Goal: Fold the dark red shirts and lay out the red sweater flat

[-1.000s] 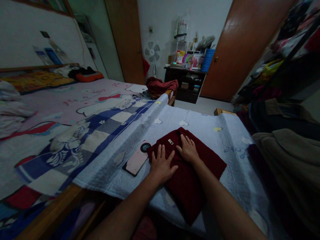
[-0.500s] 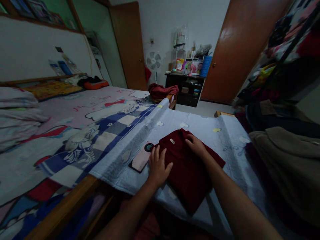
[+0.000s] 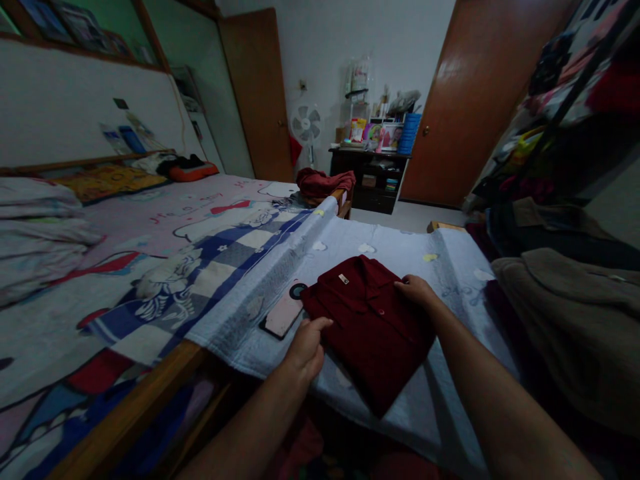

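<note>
A folded dark red shirt (image 3: 373, 327) with a collar, a button and a small pale label lies on the light blue cloth (image 3: 345, 233). My left hand (image 3: 306, 348) is closed on the shirt's left edge, thumb on top. At the upper right edge, my right hand (image 3: 416, 291) pinches the fabric between thumb and fingers. Just left of the shirt lies a pink phone (image 3: 283, 317) with a round dark camera ring, face down.
To the left is a bed (image 3: 125, 220) with patterned covers and a wooden rail (image 3: 135, 407). Thick folded clothes (image 3: 565, 307) are piled at the right. Farther back stand a white fan (image 3: 306, 125) and a dark cabinet (image 3: 367, 190).
My right hand has moved right to the shirt's edge and taken hold there. My left hand has gone from spread fingers to a grip. The shirt's front placket and button now show.
</note>
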### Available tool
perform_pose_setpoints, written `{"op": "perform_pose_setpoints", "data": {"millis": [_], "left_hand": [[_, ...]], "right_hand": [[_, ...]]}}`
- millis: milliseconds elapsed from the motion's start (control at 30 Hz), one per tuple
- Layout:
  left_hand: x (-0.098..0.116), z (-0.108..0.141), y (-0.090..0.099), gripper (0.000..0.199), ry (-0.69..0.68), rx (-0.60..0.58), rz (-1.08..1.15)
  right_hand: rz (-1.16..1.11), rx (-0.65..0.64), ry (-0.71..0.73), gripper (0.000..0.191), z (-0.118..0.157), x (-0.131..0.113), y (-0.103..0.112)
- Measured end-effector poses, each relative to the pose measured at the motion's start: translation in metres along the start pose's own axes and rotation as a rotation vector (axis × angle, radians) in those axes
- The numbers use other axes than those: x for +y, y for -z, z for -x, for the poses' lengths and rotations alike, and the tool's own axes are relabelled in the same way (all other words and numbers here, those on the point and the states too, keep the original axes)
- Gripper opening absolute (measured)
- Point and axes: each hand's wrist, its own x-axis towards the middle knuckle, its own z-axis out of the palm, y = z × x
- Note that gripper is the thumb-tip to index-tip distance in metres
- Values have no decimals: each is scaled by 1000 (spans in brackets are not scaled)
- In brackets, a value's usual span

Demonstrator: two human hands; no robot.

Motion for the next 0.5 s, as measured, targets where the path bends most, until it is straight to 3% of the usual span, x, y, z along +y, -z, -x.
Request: {"op": "perform_pose_setpoints", "data": {"millis": [167,267,500], "left_hand": [[-3,-10,-6,27,133,27,39],[-9,-10,-8,30,106,37,-46],[-26,3,-12,75,22,-154,-55]], "right_hand": [[-50,-89,-3,38,-6,2,3],[-93,-128,-1,36,-7,3,5],[-230,-257,6,31,-6,5,14]]}}
